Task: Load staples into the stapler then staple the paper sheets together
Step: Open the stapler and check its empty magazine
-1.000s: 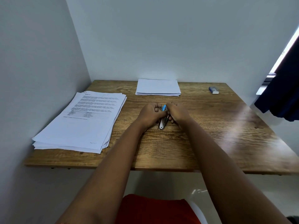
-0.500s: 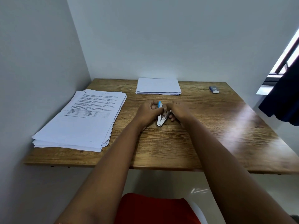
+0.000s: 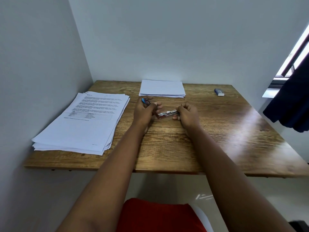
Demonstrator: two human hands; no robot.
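Note:
A small stapler (image 3: 165, 113) with a blue top and a metal magazine is swung wide open above the middle of the wooden table (image 3: 217, 139). My left hand (image 3: 143, 111) grips its blue top cover and hinge end. My right hand (image 3: 187, 113) pinches the free end of the metal magazine, which lies roughly level between the hands. A thick stack of printed sheets (image 3: 83, 121) lies at the left. A thinner stack of blank sheets (image 3: 162, 88) rests at the back centre.
A small blue and white box (image 3: 219, 92) lies at the back right of the table. White walls close in on the left and the back. A dark cloth (image 3: 291, 101) hangs at the right by the window.
The hands have drawn apart and the stapler has swung open wide. Its metal magazine now lies sideways between them, and the blue top has moved to the left.

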